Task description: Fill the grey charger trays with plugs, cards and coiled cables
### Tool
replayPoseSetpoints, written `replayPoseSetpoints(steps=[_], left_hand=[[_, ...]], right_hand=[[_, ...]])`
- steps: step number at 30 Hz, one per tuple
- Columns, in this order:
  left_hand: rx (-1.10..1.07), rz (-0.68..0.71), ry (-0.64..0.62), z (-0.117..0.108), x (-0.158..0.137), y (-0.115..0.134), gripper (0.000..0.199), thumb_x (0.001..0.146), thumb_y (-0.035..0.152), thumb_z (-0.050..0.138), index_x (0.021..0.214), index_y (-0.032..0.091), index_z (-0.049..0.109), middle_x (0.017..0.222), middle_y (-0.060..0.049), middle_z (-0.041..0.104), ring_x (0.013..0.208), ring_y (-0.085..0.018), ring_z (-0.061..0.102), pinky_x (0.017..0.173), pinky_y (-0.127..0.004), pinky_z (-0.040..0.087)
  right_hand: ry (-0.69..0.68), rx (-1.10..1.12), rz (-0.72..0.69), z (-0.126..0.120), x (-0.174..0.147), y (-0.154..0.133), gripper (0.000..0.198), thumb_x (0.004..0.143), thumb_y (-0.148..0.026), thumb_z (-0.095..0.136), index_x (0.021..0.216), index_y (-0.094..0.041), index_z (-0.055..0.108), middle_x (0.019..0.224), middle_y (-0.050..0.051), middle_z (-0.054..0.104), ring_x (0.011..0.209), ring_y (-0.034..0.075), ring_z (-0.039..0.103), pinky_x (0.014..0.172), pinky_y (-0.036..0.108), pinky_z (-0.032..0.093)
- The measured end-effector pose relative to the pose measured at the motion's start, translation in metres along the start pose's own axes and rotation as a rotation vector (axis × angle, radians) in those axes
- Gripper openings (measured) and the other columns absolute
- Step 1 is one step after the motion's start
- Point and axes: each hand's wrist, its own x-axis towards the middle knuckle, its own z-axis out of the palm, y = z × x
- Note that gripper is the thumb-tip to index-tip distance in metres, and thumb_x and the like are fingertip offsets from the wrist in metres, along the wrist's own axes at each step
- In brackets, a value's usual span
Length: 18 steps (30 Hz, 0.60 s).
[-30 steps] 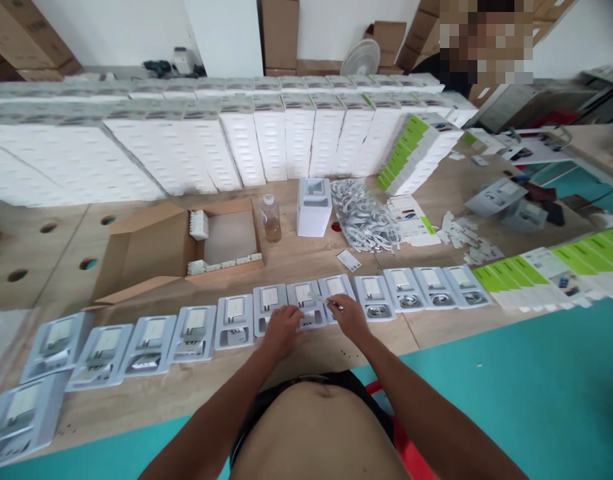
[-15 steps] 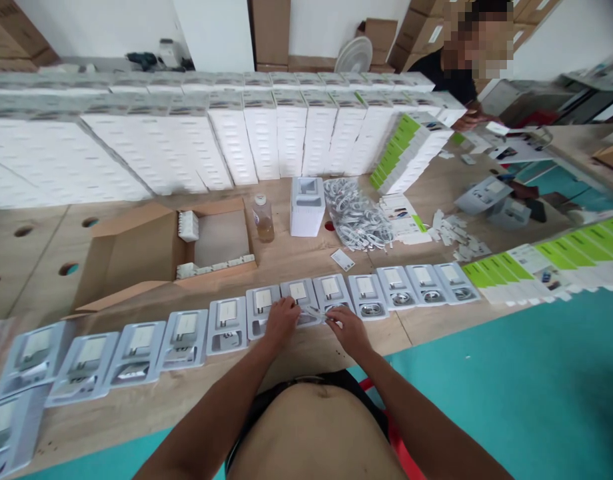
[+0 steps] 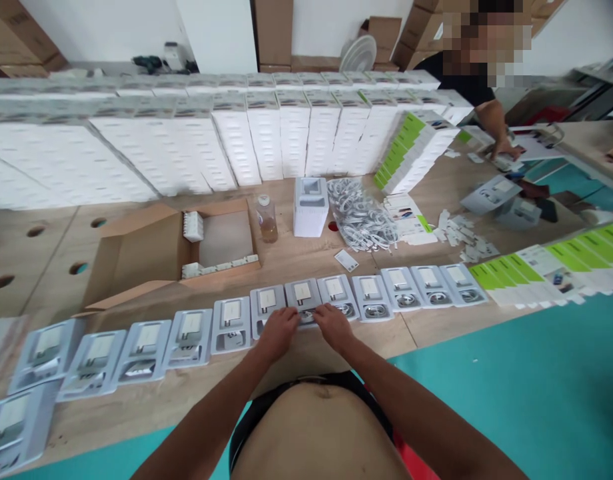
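Note:
In the row of grey plastic trays, one tray (image 3: 316, 291) sits in front of me with a white adapter (image 3: 302, 293) in its upper compartment. A coiled white cable (image 3: 307, 317) lies at its lower compartment. My left hand (image 3: 280, 331) is closed with its fingertips at the cable's left end. From the right, my right hand (image 3: 332, 325) has its fingers bent together onto the other end of the coil. The fingertips partly hide the cable. Trays to the right hold coiled cables (image 3: 375, 311); those to the left show adapters and small white pieces.
Behind the trays are an open carton (image 3: 136, 257), a bottle (image 3: 267, 220), a stack of trays (image 3: 310, 217) and a bag of cables (image 3: 361, 217). White boxes (image 3: 261, 143) form a wall further back. A co-worker's hand (image 3: 507, 148) reaches in at the far right.
The cable has gone from between my hands above the tray down into its lower compartment. My right hand has shifted slightly left. The co-worker's arm has stretched down toward the table.

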Motion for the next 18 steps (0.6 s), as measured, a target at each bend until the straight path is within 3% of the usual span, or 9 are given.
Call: replayPoseSetpoints(steps=[7, 14, 18], left_hand=[[0.027, 0.085, -0.024, 0.004, -0.015, 0.014, 0.038, 0.085, 0.01, 0.045, 0.121, 0.015, 0.055, 0.119, -0.013, 0.059, 0.118, -0.027, 0.046, 0.106, -0.044, 0.031], [0.075, 0.131, -0.074, 0.02, -0.004, 0.012, 0.033, 0.083, 0.011, 0.048, 0.114, 0.013, 0.061, 0.108, -0.013, 0.064, 0.117, -0.025, 0.049, 0.113, -0.045, 0.023], [0.093, 0.14, -0.077, 0.013, 0.002, 0.014, 0.028, 0.084, 0.01, 0.048, 0.106, 0.013, 0.065, 0.098, -0.013, 0.068, 0.109, -0.025, 0.056, 0.114, -0.047, 0.024]], right_hand=[[-0.043, -0.063, -0.062, -0.002, -0.023, -0.015, 0.035, 0.092, -0.013, 0.043, 0.124, -0.015, 0.057, 0.112, 0.014, 0.063, 0.106, 0.028, 0.051, 0.093, 0.043, 0.034], [-0.061, -0.028, -0.02, 0.003, -0.025, -0.024, 0.036, 0.087, -0.013, 0.046, 0.121, -0.013, 0.058, 0.108, 0.013, 0.065, 0.107, 0.025, 0.053, 0.109, 0.044, 0.023], [-0.088, 0.013, 0.014, 0.003, -0.02, -0.026, 0.035, 0.085, -0.012, 0.048, 0.118, -0.014, 0.061, 0.108, 0.012, 0.066, 0.107, 0.025, 0.055, 0.112, 0.044, 0.02]])
